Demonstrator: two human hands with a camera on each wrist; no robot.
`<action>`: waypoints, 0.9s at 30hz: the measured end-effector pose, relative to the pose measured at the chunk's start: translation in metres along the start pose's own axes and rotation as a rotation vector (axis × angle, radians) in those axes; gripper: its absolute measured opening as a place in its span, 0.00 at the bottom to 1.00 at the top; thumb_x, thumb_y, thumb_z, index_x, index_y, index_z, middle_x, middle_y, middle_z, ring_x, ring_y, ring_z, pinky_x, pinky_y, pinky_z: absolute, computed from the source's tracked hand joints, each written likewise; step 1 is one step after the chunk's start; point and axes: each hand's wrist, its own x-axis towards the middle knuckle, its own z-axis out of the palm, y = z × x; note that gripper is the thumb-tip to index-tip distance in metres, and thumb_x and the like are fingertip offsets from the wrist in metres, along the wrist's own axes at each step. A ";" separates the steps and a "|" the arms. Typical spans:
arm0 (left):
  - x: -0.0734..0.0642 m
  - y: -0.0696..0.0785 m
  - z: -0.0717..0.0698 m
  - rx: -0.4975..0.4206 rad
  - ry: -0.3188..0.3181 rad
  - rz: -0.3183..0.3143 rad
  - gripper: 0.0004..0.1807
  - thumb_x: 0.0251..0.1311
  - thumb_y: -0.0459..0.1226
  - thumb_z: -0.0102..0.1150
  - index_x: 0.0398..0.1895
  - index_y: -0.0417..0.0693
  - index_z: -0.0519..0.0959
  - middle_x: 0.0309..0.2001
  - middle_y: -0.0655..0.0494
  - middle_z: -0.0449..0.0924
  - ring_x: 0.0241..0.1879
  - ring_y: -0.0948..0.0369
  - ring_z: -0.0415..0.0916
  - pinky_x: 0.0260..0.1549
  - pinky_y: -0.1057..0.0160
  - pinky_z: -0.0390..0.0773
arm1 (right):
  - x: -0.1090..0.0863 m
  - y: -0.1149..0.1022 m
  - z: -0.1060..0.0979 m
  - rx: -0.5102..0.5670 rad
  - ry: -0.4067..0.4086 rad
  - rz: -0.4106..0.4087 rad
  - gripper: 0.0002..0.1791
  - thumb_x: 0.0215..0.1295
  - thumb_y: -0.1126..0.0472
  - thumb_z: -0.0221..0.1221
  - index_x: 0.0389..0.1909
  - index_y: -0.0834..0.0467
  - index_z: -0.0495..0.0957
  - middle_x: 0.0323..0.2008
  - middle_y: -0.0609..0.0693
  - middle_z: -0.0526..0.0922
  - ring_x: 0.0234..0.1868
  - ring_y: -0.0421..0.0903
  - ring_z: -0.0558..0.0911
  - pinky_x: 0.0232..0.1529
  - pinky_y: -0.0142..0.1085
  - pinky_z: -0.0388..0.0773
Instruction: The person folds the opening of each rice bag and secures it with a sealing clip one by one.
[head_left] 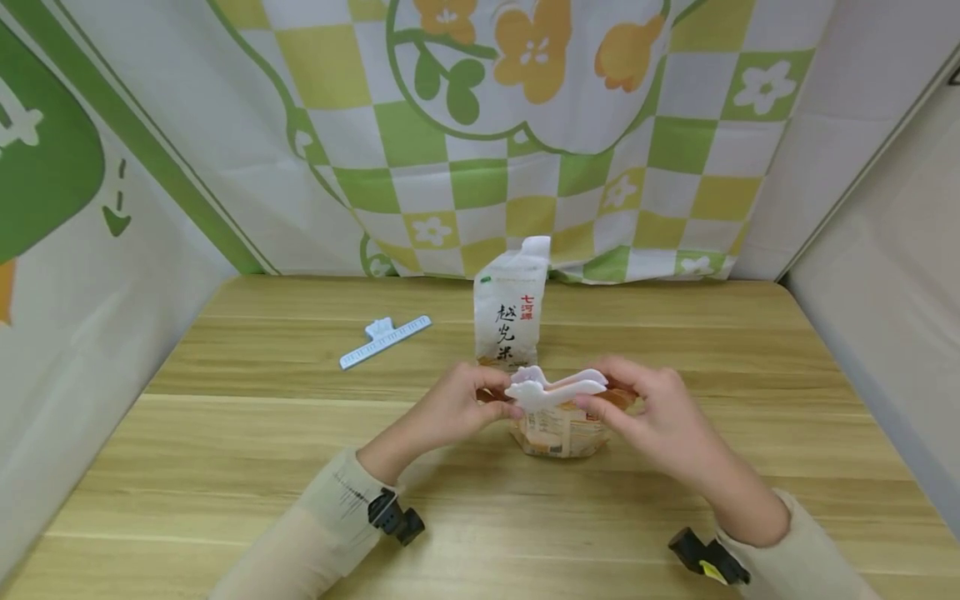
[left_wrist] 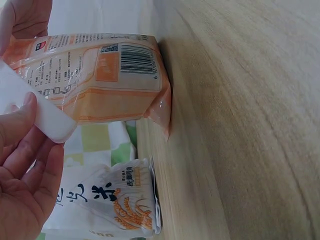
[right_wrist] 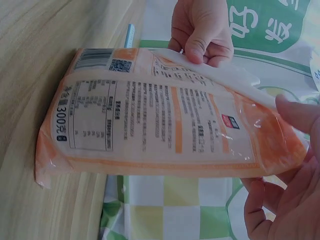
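Observation:
A white bag clip (head_left: 536,396) lies across the top of an orange-and-cream food packet (head_left: 564,435), its two long sides showing one behind the other in the head view. My left hand (head_left: 457,408) pinches the clip's left end between thumb and fingers. At the other end, the thumb of my right hand (head_left: 660,417) presses on the clip while the fingers reach behind the packet top. The packet stands upright on the table, its printed back and barcode showing in the left wrist view. How far the clip closes over the packet is unclear.
Behind the packet stands a white rice bag (head_left: 508,312) with dark lettering. A pale blue clip with a ruled edge (head_left: 385,340) lies on the wooden table (head_left: 262,433) to the left. A green-and-yellow checked cloth (head_left: 480,179) hangs at the back.

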 end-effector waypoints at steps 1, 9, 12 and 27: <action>0.000 0.000 0.000 0.001 0.004 0.002 0.05 0.56 0.32 0.69 0.32 0.38 0.85 0.33 0.47 0.86 0.33 0.66 0.79 0.36 0.68 0.83 | 0.001 0.000 0.001 0.009 0.015 -0.010 0.10 0.59 0.67 0.68 0.42 0.58 0.83 0.34 0.49 0.89 0.30 0.37 0.85 0.28 0.30 0.83; 0.003 0.001 0.002 0.014 0.035 0.006 0.05 0.54 0.31 0.70 0.26 0.38 0.83 0.30 0.47 0.85 0.30 0.68 0.76 0.33 0.68 0.83 | 0.002 -0.001 0.003 0.026 0.094 -0.055 0.06 0.56 0.72 0.68 0.34 0.60 0.85 0.26 0.50 0.87 0.24 0.33 0.81 0.21 0.25 0.78; 0.004 0.001 0.002 0.010 0.037 0.003 0.07 0.54 0.31 0.71 0.23 0.38 0.82 0.29 0.47 0.85 0.29 0.67 0.76 0.31 0.68 0.83 | 0.001 -0.001 0.002 0.022 0.110 -0.051 0.06 0.55 0.73 0.69 0.32 0.61 0.85 0.24 0.49 0.86 0.23 0.31 0.79 0.20 0.25 0.76; 0.004 -0.005 0.000 -0.005 -0.020 -0.082 0.10 0.61 0.36 0.67 0.42 0.39 0.83 0.48 0.43 0.85 0.51 0.51 0.81 0.49 0.61 0.84 | -0.002 0.034 -0.005 0.114 -0.089 0.283 0.19 0.59 0.64 0.69 0.50 0.64 0.80 0.46 0.60 0.85 0.40 0.35 0.81 0.34 0.32 0.85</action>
